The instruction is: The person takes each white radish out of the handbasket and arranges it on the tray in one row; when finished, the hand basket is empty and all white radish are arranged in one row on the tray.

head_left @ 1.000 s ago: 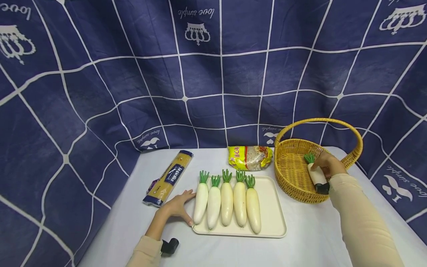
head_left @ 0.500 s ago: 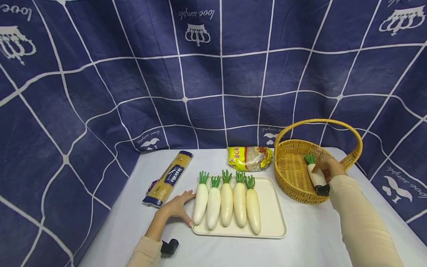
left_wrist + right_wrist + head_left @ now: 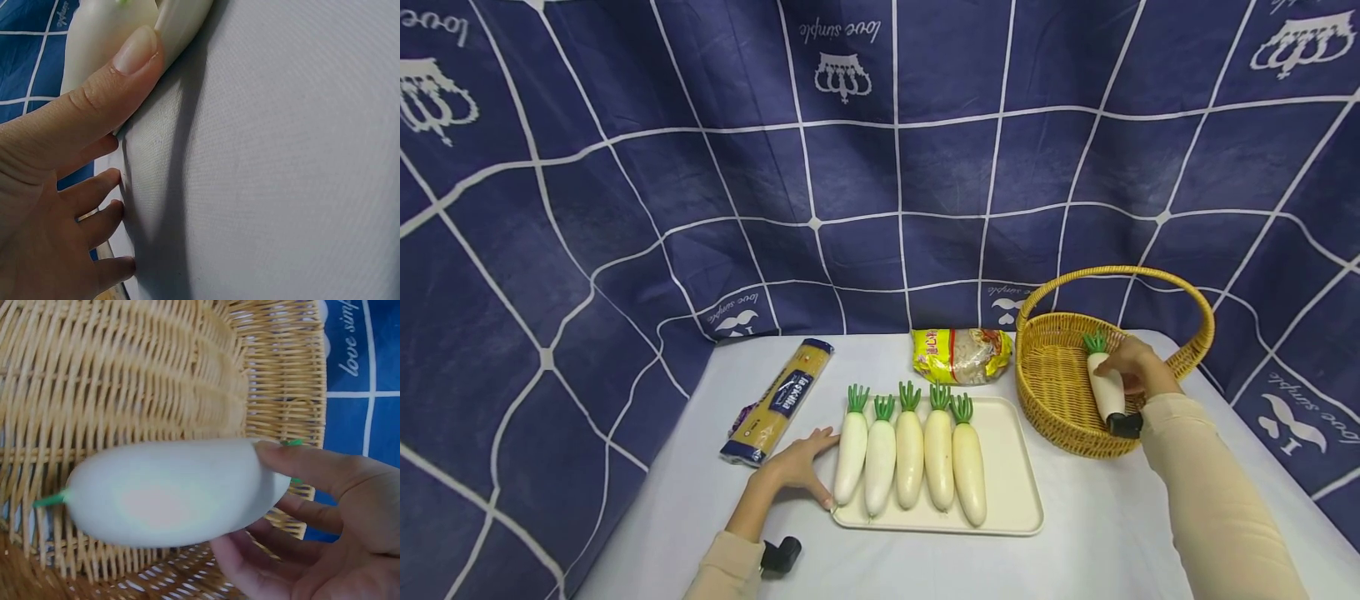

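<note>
My right hand grips a white radish with a green leafy top, inside the wicker basket on the right. From the right wrist view, the thumb and fingers hold the radish near its leafy end, over the woven bottom. On the left, my left hand has its fingers spread beside the cream tray. Its thumb rests at the tray's front left corner, overlapping the rim in the left wrist view. Several white radishes with green tops lie side by side on the tray.
A long pack of spaghetti lies to the left of the tray. Behind the tray is a yellow and clear food bag. The basket's tall handle arches over it. A blue checked curtain hangs along the table's back and sides.
The radish in my right hand has shifted slightly, its leafy top moving a little toward the back of the basket. My left hand and the tray have stayed put.
</note>
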The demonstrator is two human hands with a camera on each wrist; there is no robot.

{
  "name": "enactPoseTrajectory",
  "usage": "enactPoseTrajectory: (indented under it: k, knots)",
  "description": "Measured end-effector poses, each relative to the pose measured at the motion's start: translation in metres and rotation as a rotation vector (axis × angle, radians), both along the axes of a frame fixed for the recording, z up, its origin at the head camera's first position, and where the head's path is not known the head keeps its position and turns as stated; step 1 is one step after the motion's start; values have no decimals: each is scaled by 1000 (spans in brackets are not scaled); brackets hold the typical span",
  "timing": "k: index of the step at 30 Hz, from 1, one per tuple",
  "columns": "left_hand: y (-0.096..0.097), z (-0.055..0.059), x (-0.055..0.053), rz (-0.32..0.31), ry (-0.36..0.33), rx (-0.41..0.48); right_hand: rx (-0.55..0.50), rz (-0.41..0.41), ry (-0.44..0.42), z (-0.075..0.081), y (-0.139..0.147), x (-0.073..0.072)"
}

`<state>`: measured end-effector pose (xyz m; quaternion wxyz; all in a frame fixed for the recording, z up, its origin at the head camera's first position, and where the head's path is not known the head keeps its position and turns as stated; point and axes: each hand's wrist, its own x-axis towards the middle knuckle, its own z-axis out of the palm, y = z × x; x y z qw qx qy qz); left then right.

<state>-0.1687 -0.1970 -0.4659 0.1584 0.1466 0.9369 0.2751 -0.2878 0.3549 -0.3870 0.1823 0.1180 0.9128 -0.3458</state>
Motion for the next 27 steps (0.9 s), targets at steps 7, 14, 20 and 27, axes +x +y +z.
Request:
enactPoseTrajectory:
  k: [7,14,20,27]
  knots:
    - [0,-1,0,4,-8,5,-137,-23,68,9,-5,-1]
    - [0,1,-1,7,-16,2,-184,17,99,21,-13,1]
    - [0,3,0,11,-26,8,-197,13,103,28,-17,4]
    - [-1,3,1,9,-19,0,-205,37,121,31,-22,13]
